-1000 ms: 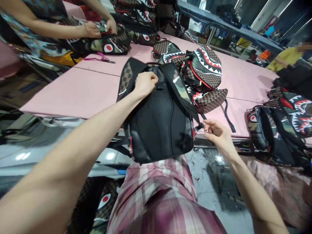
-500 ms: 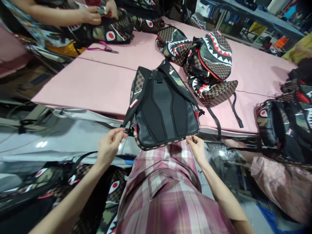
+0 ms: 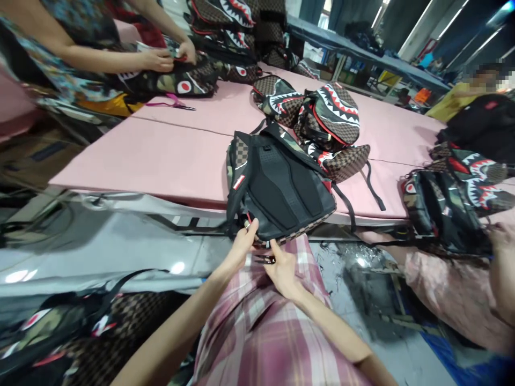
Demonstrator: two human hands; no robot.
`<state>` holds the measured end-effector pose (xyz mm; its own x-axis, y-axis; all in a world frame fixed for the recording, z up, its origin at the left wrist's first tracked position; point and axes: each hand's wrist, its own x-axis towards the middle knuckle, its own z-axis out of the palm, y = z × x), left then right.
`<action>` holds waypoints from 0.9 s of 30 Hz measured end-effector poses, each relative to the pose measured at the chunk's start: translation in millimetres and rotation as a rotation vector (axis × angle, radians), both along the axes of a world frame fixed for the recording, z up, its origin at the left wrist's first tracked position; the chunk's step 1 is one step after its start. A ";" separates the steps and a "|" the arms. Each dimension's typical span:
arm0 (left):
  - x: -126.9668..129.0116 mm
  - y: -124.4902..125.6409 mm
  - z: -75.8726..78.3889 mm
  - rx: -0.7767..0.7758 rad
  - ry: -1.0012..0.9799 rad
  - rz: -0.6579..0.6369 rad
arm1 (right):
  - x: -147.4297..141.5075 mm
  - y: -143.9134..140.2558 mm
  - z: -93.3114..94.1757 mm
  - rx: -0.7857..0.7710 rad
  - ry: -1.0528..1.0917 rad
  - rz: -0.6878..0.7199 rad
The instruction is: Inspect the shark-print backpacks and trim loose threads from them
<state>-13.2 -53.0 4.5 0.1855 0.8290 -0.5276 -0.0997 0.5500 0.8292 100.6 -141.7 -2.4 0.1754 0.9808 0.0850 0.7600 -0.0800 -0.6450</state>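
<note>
A black backpack point(image 3: 281, 187) lies back-panel up at the near edge of the pink table point(image 3: 161, 155), its bottom corner hanging over the edge. My left hand point(image 3: 241, 244) pinches that bottom-left corner where a strap meets it. Just right of it, my right hand point(image 3: 281, 265) holds small dark snips point(image 3: 263, 259) close under the same corner. The two hands almost touch. My plaid shirt fills the view below them.
Several shark-mouth backpacks point(image 3: 325, 118) are piled behind the black one. More bags point(image 3: 446, 203) sit at the right edge. Another person's hands point(image 3: 169, 53) work on a bag at the far left, by pink scissors point(image 3: 169, 102). More bags point(image 3: 80, 332) lie low left.
My hands have come together at the backpack's bottom-left corner; half a second ago they were apart at either bottom corner. A second ago my left hand was on its top.
</note>
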 end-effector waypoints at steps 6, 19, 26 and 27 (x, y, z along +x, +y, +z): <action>2.6 -5.4 -8.1 -0.021 0.029 0.018 | 4.5 1.0 9.0 -0.007 -0.154 0.009; -7.8 -1.8 -11.5 0.069 0.314 -0.069 | 16.9 3.8 12.4 0.102 0.346 -0.172; -39.7 5.1 -24.3 -0.015 0.362 -0.049 | 137.3 0.6 31.6 0.138 0.408 -0.485; -45.7 5.1 -22.9 -0.031 0.370 -0.058 | 148.3 0.2 32.9 0.109 0.419 -0.454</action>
<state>-58.9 -48.0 -18.4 0.0242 0.8055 -0.5921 0.2357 0.5710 0.7864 248.8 -141.5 30.4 0.6128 0.7901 0.0139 0.3463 -0.2526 -0.9035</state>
